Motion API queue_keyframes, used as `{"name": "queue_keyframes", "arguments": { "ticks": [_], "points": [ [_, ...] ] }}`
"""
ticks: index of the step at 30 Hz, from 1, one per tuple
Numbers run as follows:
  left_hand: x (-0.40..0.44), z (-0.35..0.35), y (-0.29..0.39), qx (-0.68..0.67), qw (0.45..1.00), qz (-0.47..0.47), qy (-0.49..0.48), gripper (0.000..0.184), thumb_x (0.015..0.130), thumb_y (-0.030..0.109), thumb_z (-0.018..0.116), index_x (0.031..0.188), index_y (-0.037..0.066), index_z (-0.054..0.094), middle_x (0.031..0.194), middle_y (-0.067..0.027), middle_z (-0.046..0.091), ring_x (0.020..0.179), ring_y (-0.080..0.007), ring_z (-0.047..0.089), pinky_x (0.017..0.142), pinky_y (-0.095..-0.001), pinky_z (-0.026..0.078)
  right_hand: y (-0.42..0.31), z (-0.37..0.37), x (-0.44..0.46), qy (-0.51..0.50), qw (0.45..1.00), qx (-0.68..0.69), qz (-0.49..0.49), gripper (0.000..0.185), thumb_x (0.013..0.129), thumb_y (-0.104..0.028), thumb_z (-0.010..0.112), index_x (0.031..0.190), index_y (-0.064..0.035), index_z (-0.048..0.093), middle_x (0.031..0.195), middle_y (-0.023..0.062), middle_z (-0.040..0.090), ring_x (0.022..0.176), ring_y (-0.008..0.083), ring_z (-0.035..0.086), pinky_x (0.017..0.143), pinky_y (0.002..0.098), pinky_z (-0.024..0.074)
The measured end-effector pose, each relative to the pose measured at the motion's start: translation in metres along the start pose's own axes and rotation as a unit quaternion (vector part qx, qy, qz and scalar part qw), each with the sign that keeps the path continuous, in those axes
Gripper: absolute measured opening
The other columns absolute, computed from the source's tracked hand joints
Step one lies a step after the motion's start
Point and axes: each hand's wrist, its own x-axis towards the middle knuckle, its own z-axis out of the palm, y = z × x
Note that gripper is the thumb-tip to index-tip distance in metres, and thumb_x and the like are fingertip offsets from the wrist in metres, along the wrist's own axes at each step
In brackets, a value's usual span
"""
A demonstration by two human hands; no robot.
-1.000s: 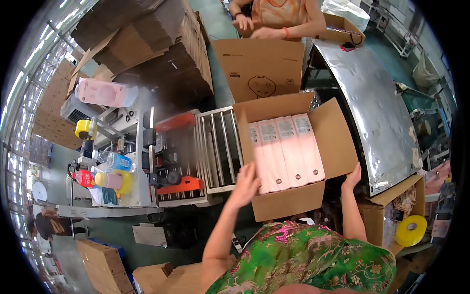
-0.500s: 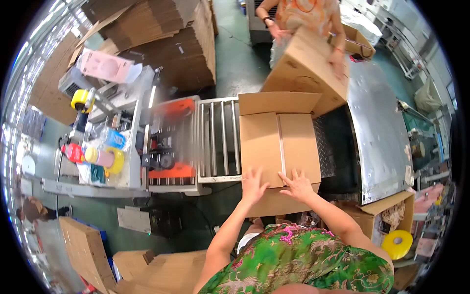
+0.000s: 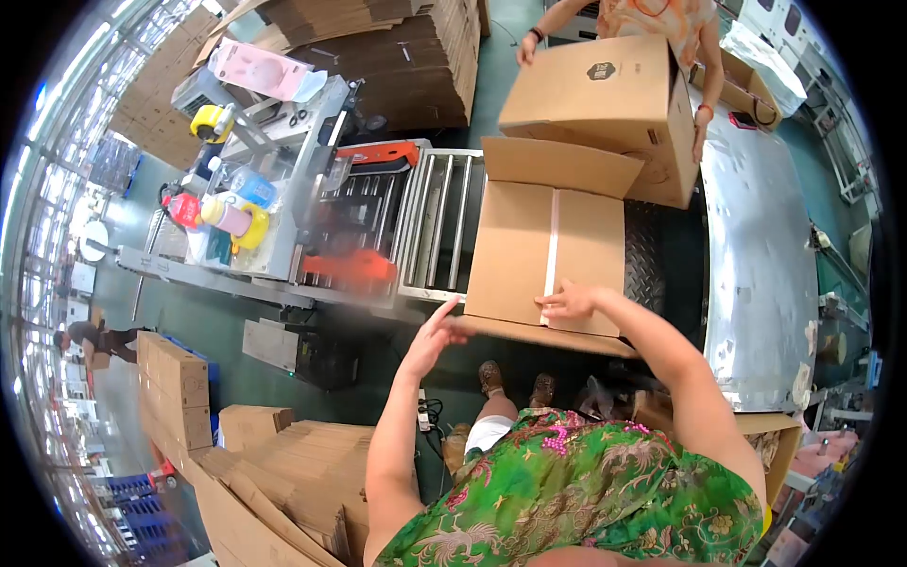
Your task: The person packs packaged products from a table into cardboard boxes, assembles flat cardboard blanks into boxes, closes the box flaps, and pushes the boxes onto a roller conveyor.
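Note:
A cardboard box [image 3: 510,250] stands in front of me with two flaps folded inward, meeting at a pale seam [image 3: 551,244]. Its far flap [image 3: 557,168] sticks up, and the front flap [image 3: 553,335] appears as a narrow, blurred strip along the near edge. My right hand [image 3: 570,301] rests on the folded flaps beside the seam, fingers partly extended. Just off the near left corner is my left hand [image 3: 436,338], open with the index finger pointing out; whether it touches the front flap I cannot tell.
Across from me a person holds another carton [image 3: 590,90]. To the left are a roller conveyor [image 3: 442,222] with a taping machine [image 3: 354,265], and a bench [image 3: 283,231] with bottles. A metal table [image 3: 761,283] stands right. Flattened cardboard [image 3: 293,472] lies at lower left.
My left hand has come off the box top to beyond its near left corner. The front flap now looks much narrower. The other person's carton has turned more upright. My view has shifted.

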Motion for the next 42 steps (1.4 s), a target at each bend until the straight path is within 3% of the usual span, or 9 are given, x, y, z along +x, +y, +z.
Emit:
{"name": "queue_keyframes", "arguments": {
  "ticks": [4,7,10,12,19,25,28,31,42],
  "points": [
    [0.082,0.015,0.001,0.511,0.836,-0.049,0.192,0.05,0.08,0.048,0.072,0.108,0.006,0.072,0.083,-0.0128,0.071,0.092,-0.0256,0.065,0.076,-0.0369,0.05,0.026,-0.051,0.006,-0.17,0.947,0.267,0.055,0.08,0.085,-0.081,0.033,0.147,-0.0316,0.04,0.138,0.0227,0.041,0.114,0.0406,0.054,0.092,0.0453,0.0523],
    [0.132,0.019,-0.026,0.596,0.739,-0.026,0.313,0.073,0.076,0.055,0.073,0.129,0.007,0.056,0.112,-0.0196,0.057,0.108,-0.037,0.052,0.092,-0.0468,0.043,0.047,-0.111,0.001,0.194,0.967,0.159,-0.05,0.068,0.096,-0.064,0.037,0.131,-0.0105,0.058,0.117,0.0218,0.061,0.111,0.033,0.057,0.093,0.042,0.05],
    [0.172,-0.01,-0.083,0.539,0.771,-0.139,0.309,0.099,0.078,0.058,0.07,0.151,0.01,0.025,0.134,-0.0241,0.043,0.126,-0.0408,0.04,0.104,-0.0503,0.034,0.038,-0.167,-0.03,0.661,0.747,-0.06,-0.039,0.04,0.093,-0.035,0.057,0.115,-0.0019,0.06,0.107,0.0195,0.062,0.104,0.0349,0.055,0.093,0.0453,0.0415],
    [0.184,-0.018,-0.095,0.491,0.82,-0.108,0.272,0.093,0.084,0.055,0.066,0.152,0.009,0.023,0.139,-0.025,0.039,0.13,-0.0415,0.036,0.107,-0.0512,0.032,0.048,-0.189,-0.039,0.735,0.661,-0.149,0.014,0.042,0.093,-0.033,0.058,0.121,-0.002,0.057,0.109,0.0182,0.06,0.101,0.035,0.055,0.093,0.0457,0.0414],
    [0.19,-0.039,-0.104,0.431,0.884,0.038,0.177,0.099,0.089,0.048,0.065,0.153,0.002,0.004,0.144,-0.025,0.035,0.133,-0.0421,0.034,0.11,-0.0487,0.029,0.089,-0.047,-0.034,0.486,0.857,-0.173,0.02,0.023,0.085,-0.028,0.064,0.08,-0.0055,0.065,0.087,0.012,0.064,0.083,0.0306,0.06,0.076,0.0411,0.0472],
    [0.237,-0.046,-0.112,0.261,0.952,0.05,0.15,0.089,0.095,0.038,0.061,0.153,0.003,0.004,0.143,-0.0234,0.038,0.131,-0.0359,0.041,0.11,-0.0412,0.032,0.078,-0.005,-0.023,0.559,0.826,0.021,0.066,0.023,0.084,-0.017,0.064,0.105,-0.0093,0.06,0.127,0.0124,0.049,0.131,0.0355,0.038,0.11,0.0489,0.0253],
    [0.248,-0.042,-0.095,0.308,0.941,0.049,0.128,0.077,0.096,0.027,0.059,0.153,0.004,0.014,0.143,-0.025,0.037,0.131,-0.0369,0.041,0.108,-0.0408,0.036,0.106,0.027,0.003,0.628,0.731,0.155,0.217,0.048,0.094,-0.024,0.057,0.138,-0.0099,0.043,0.139,0.0199,0.042,0.136,0.0383,0.033,0.112,0.0461,0.0263],
    [0.268,-0.053,-0.084,0.333,0.935,0.085,0.091,0.072,0.096,0.025,0.059,0.153,0.008,0.018,0.144,-0.023,0.036,0.133,-0.0365,0.04,0.109,-0.0402,0.035,0.093,0.019,0.007,0.611,0.722,0.267,0.184,0.063,0.099,-0.028,0.052,0.151,-0.0098,0.023,0.148,0.0235,0.035,0.137,0.0377,0.034,0.112,0.0428,0.0289],
    [0.377,-0.165,0.016,0.35,0.934,0.067,-0.013,0.071,0.093,0.027,0.062,0.15,0.005,0.027,0.145,-0.0228,0.041,0.136,-0.0338,0.04,0.111,-0.0376,0.034,0.041,-0.022,0.123,0.627,0.638,0.401,0.196,0.073,0.101,-0.029,0.05,0.153,-0.0024,0.007,0.154,0.0249,0.025,0.139,0.0327,0.033,0.113,0.0382,0.0282]
  ]
}}
